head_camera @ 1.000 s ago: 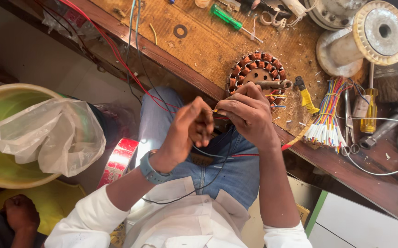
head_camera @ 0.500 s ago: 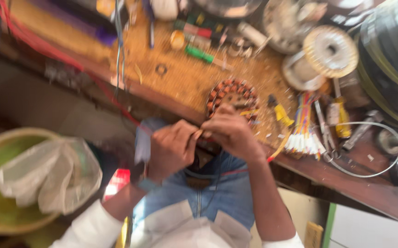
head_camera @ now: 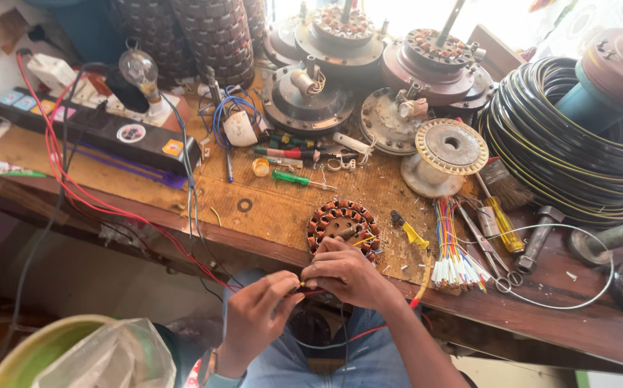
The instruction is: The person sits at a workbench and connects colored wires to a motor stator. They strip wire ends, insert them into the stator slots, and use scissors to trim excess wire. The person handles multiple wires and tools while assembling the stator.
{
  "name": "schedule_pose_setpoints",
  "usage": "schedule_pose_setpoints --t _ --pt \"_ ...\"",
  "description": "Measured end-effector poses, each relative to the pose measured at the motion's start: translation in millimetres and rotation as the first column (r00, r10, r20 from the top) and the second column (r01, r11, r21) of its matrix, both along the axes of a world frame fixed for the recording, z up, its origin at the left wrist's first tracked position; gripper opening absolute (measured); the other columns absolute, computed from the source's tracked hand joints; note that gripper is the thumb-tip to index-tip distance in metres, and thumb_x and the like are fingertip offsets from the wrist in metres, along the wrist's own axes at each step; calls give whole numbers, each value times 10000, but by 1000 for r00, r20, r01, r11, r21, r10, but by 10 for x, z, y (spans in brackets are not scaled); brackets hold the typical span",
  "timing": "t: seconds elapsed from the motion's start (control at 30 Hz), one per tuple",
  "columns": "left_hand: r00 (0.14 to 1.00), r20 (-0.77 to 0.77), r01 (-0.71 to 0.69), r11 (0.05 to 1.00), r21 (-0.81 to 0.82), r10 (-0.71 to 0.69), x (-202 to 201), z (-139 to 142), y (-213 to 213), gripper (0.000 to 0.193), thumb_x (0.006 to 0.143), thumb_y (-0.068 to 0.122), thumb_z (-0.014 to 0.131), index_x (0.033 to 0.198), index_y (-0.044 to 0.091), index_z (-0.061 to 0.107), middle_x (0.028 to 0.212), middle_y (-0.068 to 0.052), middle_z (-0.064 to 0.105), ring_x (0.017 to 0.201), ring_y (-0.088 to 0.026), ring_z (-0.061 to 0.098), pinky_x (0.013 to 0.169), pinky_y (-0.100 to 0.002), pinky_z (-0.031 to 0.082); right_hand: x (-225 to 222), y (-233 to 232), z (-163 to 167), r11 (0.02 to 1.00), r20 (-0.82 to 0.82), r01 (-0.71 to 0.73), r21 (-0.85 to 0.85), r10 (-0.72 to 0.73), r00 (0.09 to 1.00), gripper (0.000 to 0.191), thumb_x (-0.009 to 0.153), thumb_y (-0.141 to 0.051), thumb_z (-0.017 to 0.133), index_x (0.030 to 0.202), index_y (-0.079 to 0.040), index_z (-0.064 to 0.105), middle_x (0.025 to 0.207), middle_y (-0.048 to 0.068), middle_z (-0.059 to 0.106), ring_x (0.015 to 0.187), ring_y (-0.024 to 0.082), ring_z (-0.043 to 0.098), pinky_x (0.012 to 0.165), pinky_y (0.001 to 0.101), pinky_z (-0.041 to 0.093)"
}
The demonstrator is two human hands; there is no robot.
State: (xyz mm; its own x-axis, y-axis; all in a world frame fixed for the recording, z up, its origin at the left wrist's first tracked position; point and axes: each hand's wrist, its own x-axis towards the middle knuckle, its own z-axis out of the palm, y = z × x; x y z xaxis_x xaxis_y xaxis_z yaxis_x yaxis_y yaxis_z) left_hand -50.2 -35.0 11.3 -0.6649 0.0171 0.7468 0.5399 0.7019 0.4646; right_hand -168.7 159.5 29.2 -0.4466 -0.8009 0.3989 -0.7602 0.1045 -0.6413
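My left hand (head_camera: 257, 316) and my right hand (head_camera: 347, 274) meet just below the workbench edge, over my lap. Both pinch thin wire ends (head_camera: 303, 287), red and yellowish, between their fingertips. The wires run up to a round copper-wound motor stator (head_camera: 341, 224) lying on the bench right behind my right hand. A thin red wire and a dark one hang down across my jeans.
A bundle of coloured sleeved wires (head_camera: 452, 253), scissors (head_camera: 489, 253), a brush (head_camera: 502, 188), a wire spool (head_camera: 446, 152) and screwdrivers (head_camera: 295, 178) lie on the bench. Several fan motors (head_camera: 308, 100) stand behind, black cable coils (head_camera: 563, 136) right, a power strip (head_camera: 103, 133) left, a green basin (head_camera: 45, 353) below.
The view has tilted upward, so the back of the bench with motors and cable coils shows. My hands stay together on the wire ends below the stator.
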Motion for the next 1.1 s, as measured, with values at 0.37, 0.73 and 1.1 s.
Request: schedule_pose_setpoints --t 0.37,0.73,1.1 --pt "992 -128 -5 985 -175 -18 -119 -33 -54 237 843 79 800 1051 57 688 971 -50 728 715 -197 698 579 -319 508 -34 47 -57 1000 76 -24 -1 24 997 171 845 -135 804 1006 -125 746 843 -17 679 933 222 612 871 386 498" --pt "695 630 -254 702 665 -346 28 -395 77 136 899 157 710 874 29 748 672 -46 695 516 -128 622 472 -266 451 37 -1 -69 998 -256 26 59 -10 967 231 829 -182 805 1055 -178 753 913 -47 694 998 193 605 910 393 460" --pt "406 -19 -407 -200 891 -914 -102 -990 -101 246 958 287 620 883 53 632 665 -26 601 463 -129 526 390 -237 347 88 -35 -48 994 -368 112 12 -99 924 235 821 -148 797 1043 -165 724 941 -48 696 996 188 601 905 364 485"
